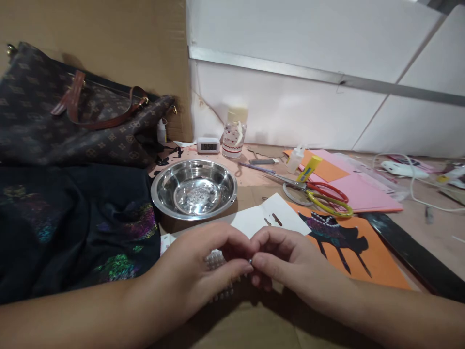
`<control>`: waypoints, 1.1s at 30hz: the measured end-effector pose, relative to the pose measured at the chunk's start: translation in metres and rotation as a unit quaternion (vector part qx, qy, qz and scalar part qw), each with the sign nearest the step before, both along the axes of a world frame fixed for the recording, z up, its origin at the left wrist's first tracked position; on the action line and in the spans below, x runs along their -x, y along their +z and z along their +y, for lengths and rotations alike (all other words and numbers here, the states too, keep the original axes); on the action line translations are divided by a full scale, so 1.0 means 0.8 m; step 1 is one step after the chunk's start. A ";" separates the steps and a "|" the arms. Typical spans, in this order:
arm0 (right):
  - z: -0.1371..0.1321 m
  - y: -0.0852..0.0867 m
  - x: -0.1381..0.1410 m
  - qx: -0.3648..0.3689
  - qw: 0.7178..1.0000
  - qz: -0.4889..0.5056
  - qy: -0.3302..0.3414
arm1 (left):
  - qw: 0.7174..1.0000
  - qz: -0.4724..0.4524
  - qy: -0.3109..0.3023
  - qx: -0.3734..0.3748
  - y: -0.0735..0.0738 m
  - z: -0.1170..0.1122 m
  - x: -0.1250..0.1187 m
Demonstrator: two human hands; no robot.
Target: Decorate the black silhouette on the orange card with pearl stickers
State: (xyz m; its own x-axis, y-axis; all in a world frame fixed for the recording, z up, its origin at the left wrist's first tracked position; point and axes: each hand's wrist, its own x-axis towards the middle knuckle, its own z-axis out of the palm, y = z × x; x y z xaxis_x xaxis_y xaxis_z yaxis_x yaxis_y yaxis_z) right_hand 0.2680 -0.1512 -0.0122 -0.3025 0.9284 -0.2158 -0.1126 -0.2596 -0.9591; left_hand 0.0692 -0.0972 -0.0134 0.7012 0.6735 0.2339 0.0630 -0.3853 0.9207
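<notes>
From my remote seat, the biggest thing in view is the bag (72, 121) at far left, with the dark cloth (72, 228) spread in front of it. To the right lies the orange sheet (385, 264) with a black cut-out on it. The steel bowl (193, 188) stands between cloth and sheet, and the scissors (321, 196) lie beyond the sheet.

Nearest me, my left hand (192, 276) curls its fingers around a pearl strip (215, 261), which peeks out beneath the thumb. My right hand (290, 261) meets it tip to tip, thumb and forefinger pressed together on what looks like a tiny bead (250, 261), just in front of the bowl.

I judge the bead almost weightless, hard and slippery, quick to pop free, so grip its sides with the fingertips. The strip looks limp, so support it from below.
</notes>
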 end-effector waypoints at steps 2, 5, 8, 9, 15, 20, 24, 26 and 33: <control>0.002 0.000 0.000 0.022 1.000 0.013 0.008 | 0.996 0.005 -0.002 -0.084 0.000 0.003 0.005; 0.006 -0.002 -0.001 0.051 0.998 0.025 0.022 | 0.988 -0.001 -0.013 -0.152 -0.002 0.005 0.010; 0.008 -0.004 -0.001 0.063 0.997 0.027 0.026 | 0.985 -0.002 -0.022 -0.169 -0.001 0.005 0.009; 0.009 -0.005 -0.002 0.063 0.997 0.026 0.026 | 0.985 -0.001 -0.026 -0.172 0.000 0.006 0.009; 0.007 -0.006 -0.002 0.048 0.998 0.011 0.025 | 0.978 0.019 -0.018 -0.206 0.004 0.007 0.008; 0.006 -0.006 -0.003 0.022 0.999 -0.014 0.023 | 0.977 0.016 -0.018 -0.214 0.002 0.006 0.009; 0.006 -0.008 -0.003 0.024 0.999 -0.017 0.026 | 0.975 0.022 -0.010 -0.221 0.002 0.004 0.009; 0.006 -0.009 -0.003 0.026 0.999 -0.015 0.029 | 0.975 0.025 -0.006 -0.222 0.002 0.004 0.008; 0.004 -0.009 -0.001 0.030 0.998 -0.015 0.046 | 0.976 0.043 0.000 -0.211 0.005 0.004 0.005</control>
State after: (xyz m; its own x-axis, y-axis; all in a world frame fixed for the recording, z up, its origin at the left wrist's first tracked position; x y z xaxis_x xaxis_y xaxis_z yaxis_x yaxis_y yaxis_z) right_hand 0.2689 -0.1477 -0.0192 -0.3788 0.8822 -0.2797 -0.0577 -0.3242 -0.9442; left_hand 0.0652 -0.0937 -0.0093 0.7306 0.5292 0.4316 0.1323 -0.7298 0.6708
